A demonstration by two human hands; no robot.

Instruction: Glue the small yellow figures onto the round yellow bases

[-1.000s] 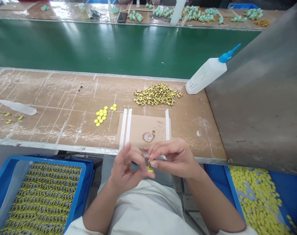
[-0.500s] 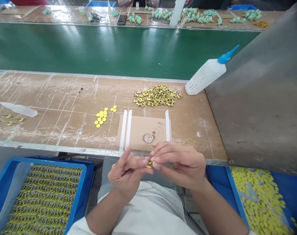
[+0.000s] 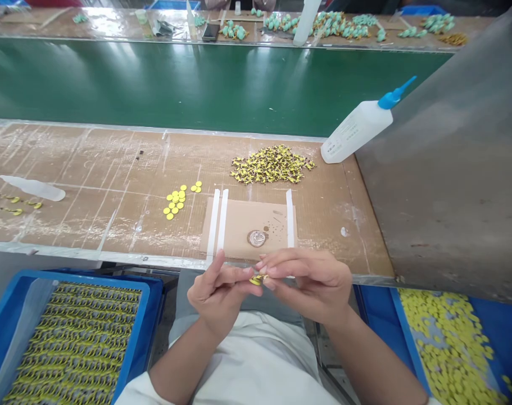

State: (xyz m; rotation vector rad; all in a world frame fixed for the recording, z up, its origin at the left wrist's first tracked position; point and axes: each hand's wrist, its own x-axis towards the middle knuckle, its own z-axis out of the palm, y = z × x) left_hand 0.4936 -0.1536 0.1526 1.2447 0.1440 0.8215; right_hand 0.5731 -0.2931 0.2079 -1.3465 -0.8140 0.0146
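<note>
Just in front of the table edge, my left hand (image 3: 222, 289) pinches a small yellow disc (image 3: 256, 280) between thumb and finger. My right hand (image 3: 310, 284) meets it from the right, its fingertips closed on a tiny yellow piece that touches the disc; its details are too small to make out. Beyond my hands lies a cardboard sheet (image 3: 243, 219) with white tape strips and a round glob of clear glue (image 3: 256, 238). A heap of small yellow and dark pieces (image 3: 270, 164) is behind the sheet. Several loose yellow discs (image 3: 175, 206) lie to its left.
A white bottle with a blue nozzle (image 3: 357, 132) leans against a metal panel (image 3: 449, 169). Blue trays stand low at left (image 3: 144, 315) and right (image 3: 411, 343). A white strip (image 3: 34, 188) lies near several finished-looking pieces at far left. A green belt (image 3: 154, 84) runs behind.
Both hands remain together with slight finger movement. The yellow disc between them has shifted a little left and up, and more of it shows.
</note>
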